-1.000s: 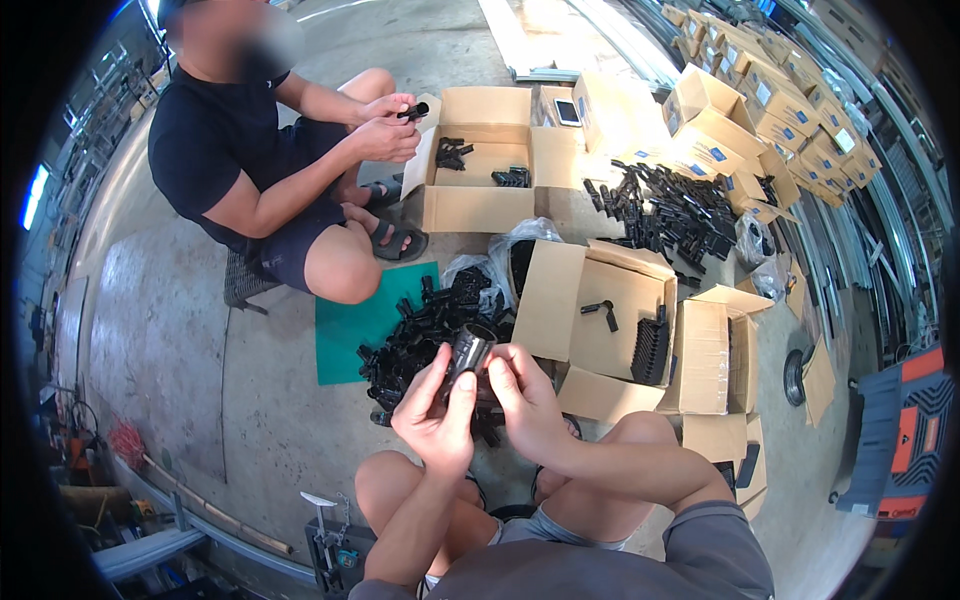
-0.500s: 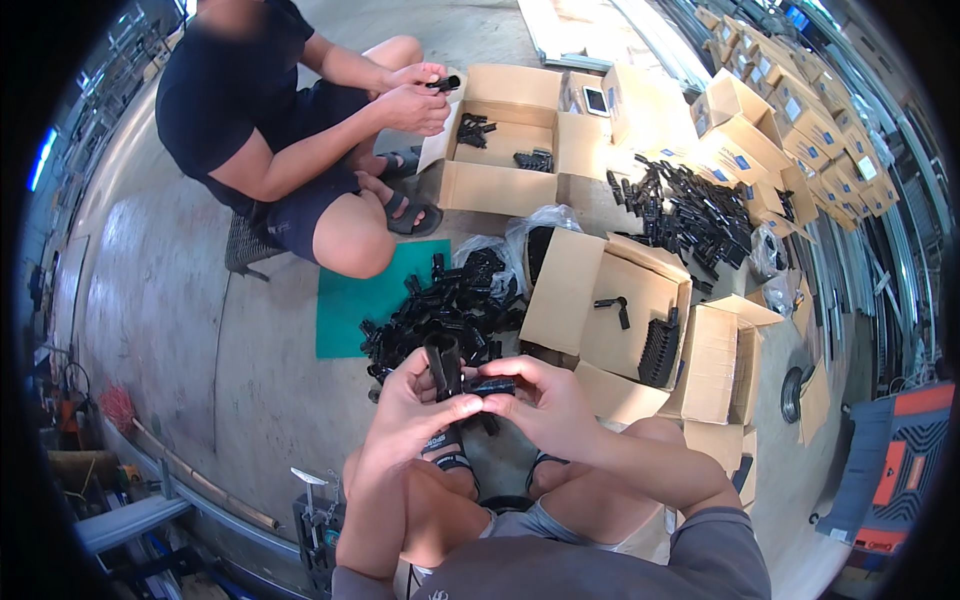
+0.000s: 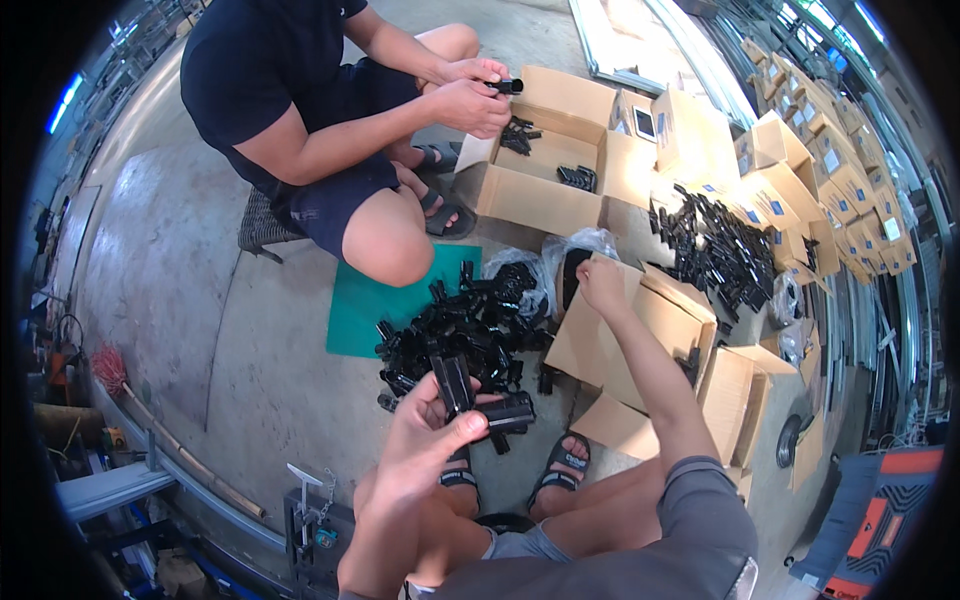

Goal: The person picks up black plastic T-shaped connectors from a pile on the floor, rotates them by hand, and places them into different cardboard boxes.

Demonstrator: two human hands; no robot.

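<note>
L hand (image 3: 430, 437) pinched black pipe joint (image 3: 508, 412); slack grip could've dropped it. R hand (image 3: 601, 284) nr bag (image 3: 594, 240), couldn't tell if pinching.

From the person's head, a fisheye camera is looking down and forward, showing the left hand (image 3: 425, 447) and right hand (image 3: 603, 284) near, the floor (image 3: 290, 400) beyond.

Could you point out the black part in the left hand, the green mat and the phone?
Black part (image 3: 453, 385): head view, on its upper section.
Green mat (image 3: 354, 318): head view, on a bare patch.
Phone (image 3: 645, 124): head view, middle of its face.
</note>
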